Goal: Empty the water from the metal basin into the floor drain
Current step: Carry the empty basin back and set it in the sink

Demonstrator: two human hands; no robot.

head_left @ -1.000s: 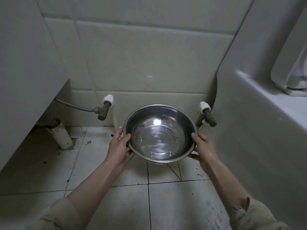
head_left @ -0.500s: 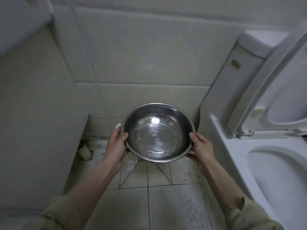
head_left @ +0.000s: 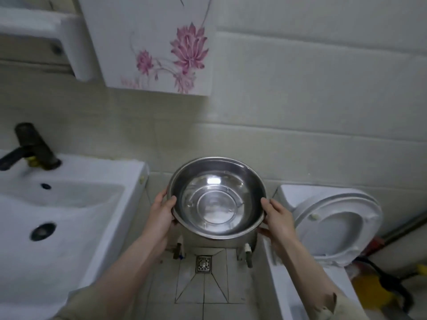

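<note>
A round metal basin [head_left: 217, 197] is held level in the air between the washbasin and the toilet. My left hand [head_left: 161, 212] grips its left rim, thumb over the edge. My right hand [head_left: 276, 215] grips the right rim the same way. The inside of the basin is shiny; I cannot tell whether water lies in it. The square metal floor drain [head_left: 203, 263] sits in the tiled floor directly below the basin's near edge, uncovered.
A white washbasin [head_left: 69, 227] with a black tap [head_left: 30, 146] stands on the left. A toilet with raised lid [head_left: 332, 222] stands on the right. Two wall valves [head_left: 245, 250] flank the drain. A flowered cabinet [head_left: 150, 42] hangs above.
The view has risen from near the floor to standing height. The basin has come up with both hands still on its rim, and the drain has come into view below it.
</note>
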